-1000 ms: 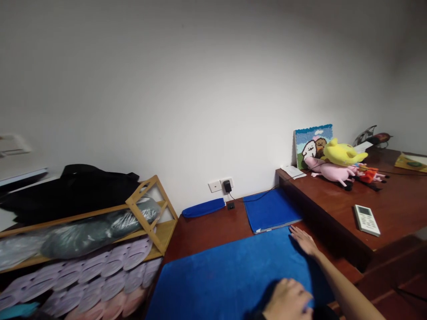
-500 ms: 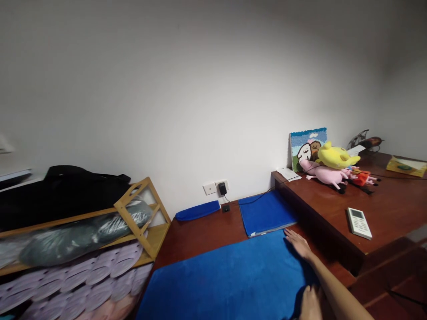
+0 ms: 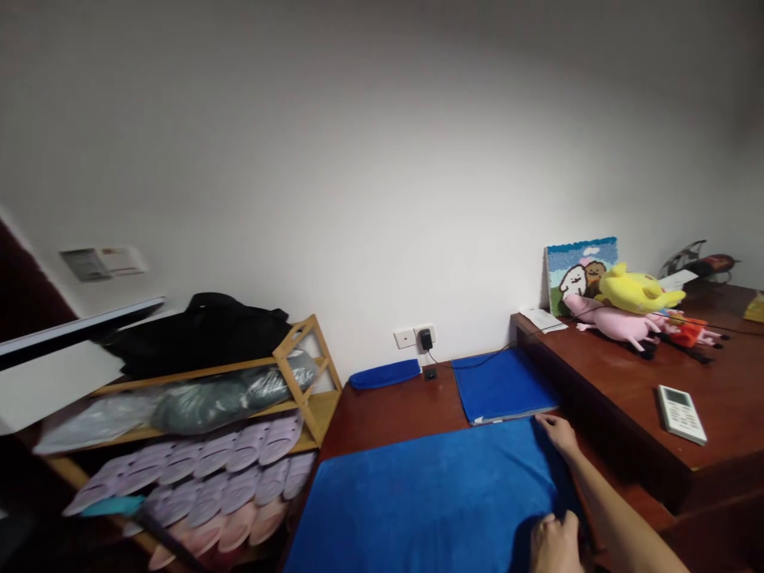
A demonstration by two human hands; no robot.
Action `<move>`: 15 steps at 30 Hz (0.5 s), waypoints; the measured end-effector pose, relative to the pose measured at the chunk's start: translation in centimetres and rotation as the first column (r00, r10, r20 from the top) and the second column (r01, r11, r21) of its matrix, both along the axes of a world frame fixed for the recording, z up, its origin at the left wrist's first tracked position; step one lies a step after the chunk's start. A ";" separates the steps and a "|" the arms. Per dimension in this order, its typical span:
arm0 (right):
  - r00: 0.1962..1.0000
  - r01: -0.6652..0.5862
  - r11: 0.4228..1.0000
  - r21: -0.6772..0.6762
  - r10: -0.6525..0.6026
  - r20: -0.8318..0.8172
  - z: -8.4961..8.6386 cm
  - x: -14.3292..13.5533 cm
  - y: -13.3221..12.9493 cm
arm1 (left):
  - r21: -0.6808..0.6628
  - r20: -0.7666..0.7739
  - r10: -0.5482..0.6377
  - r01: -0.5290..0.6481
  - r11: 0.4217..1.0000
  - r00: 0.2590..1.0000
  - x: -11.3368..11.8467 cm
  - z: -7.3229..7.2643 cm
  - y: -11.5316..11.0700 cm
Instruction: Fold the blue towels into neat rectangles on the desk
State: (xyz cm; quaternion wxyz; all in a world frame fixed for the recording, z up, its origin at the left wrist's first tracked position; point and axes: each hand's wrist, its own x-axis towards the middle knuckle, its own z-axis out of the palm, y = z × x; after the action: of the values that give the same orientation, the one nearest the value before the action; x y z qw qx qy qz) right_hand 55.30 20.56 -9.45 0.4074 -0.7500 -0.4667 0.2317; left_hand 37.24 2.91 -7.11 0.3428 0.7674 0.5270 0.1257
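Observation:
A blue cloth (image 3: pixel 411 493) lies spread flat over the reddish-brown wooden surface in front of me. My right hand (image 3: pixel 559 435) is at its far right corner, with thumb and fingers closed on the cloth's edge. Nearer to me, my left hand (image 3: pixel 554 544) rests on the cloth's right side; its fingers are curled into the fabric and partly hidden, and small creases run nearby. Just beyond the far edge lies a flat, square blue piece (image 3: pixel 504 386) with a pale edge. Farther left, a narrow blue piece (image 3: pixel 385 374) lies by the wall.
A higher brown desktop (image 3: pixel 621 374) on the right bears a white remote (image 3: pixel 681 414), plush toys (image 3: pixel 621 322) and a dog picture (image 3: pixel 582 274). A black plug (image 3: pixel 425 340) with a thin cable sits in the wall socket. A wooden rack (image 3: pixel 319 410) on the left holds purple slippers (image 3: pixel 239 450) and a black bag (image 3: pixel 206 338).
My view has swung left, bringing more of the rack into sight. My right hand's fingers, spread on the cloth before, are now closed at its corner. The cloth remains spread flat.

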 end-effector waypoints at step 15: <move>0.913 -0.328 0.904 0.273 0.378 -0.154 10.4 -19.8 5.0 | -0.269 0.655 0.525 -0.481 0.834 0.544 -24.7 1.9 -0.2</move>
State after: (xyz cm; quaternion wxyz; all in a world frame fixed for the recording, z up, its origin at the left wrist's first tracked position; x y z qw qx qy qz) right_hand 35.48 25.53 0.97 0.4921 -0.5696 -0.5760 0.3189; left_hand 12.49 2.72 -5.16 0.4885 0.4651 0.5549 0.4869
